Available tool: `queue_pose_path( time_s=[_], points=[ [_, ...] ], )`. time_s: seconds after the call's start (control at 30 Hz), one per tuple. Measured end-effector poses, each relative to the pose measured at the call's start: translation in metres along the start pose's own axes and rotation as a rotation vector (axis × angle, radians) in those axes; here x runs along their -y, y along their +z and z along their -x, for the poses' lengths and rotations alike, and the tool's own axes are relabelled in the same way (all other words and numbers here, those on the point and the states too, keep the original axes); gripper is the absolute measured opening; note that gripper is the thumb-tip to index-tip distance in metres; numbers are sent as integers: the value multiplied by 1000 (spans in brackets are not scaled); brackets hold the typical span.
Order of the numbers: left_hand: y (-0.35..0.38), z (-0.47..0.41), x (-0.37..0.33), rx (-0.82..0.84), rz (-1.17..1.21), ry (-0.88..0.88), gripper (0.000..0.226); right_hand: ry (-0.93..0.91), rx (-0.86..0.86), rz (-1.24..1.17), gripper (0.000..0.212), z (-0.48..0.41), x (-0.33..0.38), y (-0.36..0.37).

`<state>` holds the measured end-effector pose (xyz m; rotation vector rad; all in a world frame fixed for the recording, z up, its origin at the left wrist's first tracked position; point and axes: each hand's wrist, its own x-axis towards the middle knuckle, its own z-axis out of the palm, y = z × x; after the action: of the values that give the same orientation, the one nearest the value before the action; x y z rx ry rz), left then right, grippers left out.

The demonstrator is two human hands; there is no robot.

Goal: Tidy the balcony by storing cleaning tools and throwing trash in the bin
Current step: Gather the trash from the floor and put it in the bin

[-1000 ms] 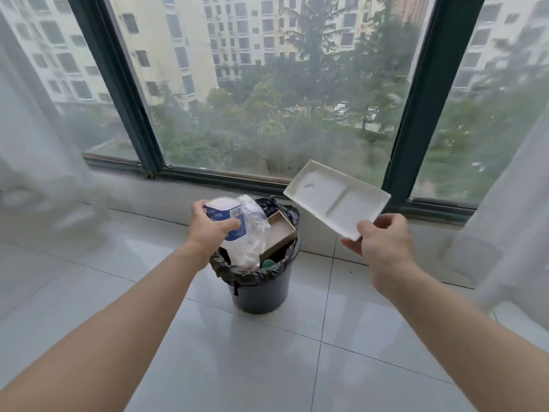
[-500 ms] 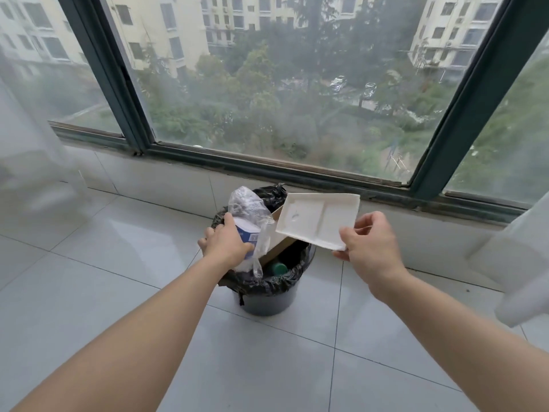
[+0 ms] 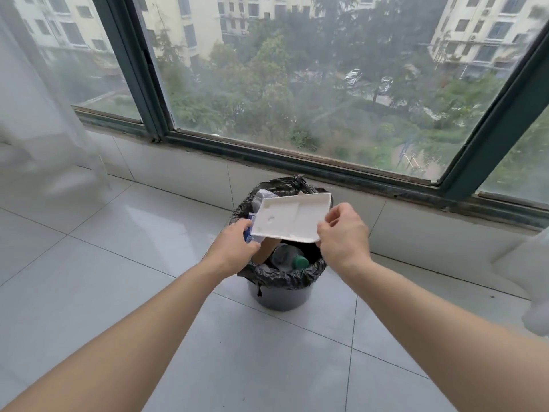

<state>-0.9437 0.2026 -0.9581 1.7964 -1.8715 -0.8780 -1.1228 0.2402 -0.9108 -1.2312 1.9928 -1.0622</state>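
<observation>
Bin point(image 3: 279, 295) sits on tiled floor point(image 3: 118, 263) just below the window ledge point(image 3: 297, 162), lined with black bag point(image 3: 285, 278) folded over the rim so trash drops clean inside. Already fairly full: brown cardboard point(image 3: 263, 251) leaning upright, clear bottle with green cap point(image 3: 300, 262), crumpled plastic point(image 3: 261, 196) at the back.

Right hand point(image 3: 341, 236) pinches the white foam tray point(image 3: 292, 217) by its near right corner, thumb and fingers clamped on the edge; tray hangs roughly flat over the bin mouth, open side up, likely lined up for a drop. Too wide to go in flat with the cardboard standing there, so it probably needs tilting or a push.

Left hand point(image 3: 237, 248) is at the bin's left rim, closed around a blue-and-white packet point(image 3: 251, 230), mostly hidden under the tray; looks like it's being pushed down to make room.

Cleaning tools not visible.
</observation>
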Motion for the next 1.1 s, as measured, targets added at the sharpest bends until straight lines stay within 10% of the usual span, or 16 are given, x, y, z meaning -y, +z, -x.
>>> queue_pose_path(
  time_s=[0.53,1.1],
  points=[
    [11,9,-19,22,60,70,35,125,224,-86,18,6,-22,-1],
    [65,86,-187,18,172,474,25,-124,-138,-236,11,49,-63,-159]
  ],
)
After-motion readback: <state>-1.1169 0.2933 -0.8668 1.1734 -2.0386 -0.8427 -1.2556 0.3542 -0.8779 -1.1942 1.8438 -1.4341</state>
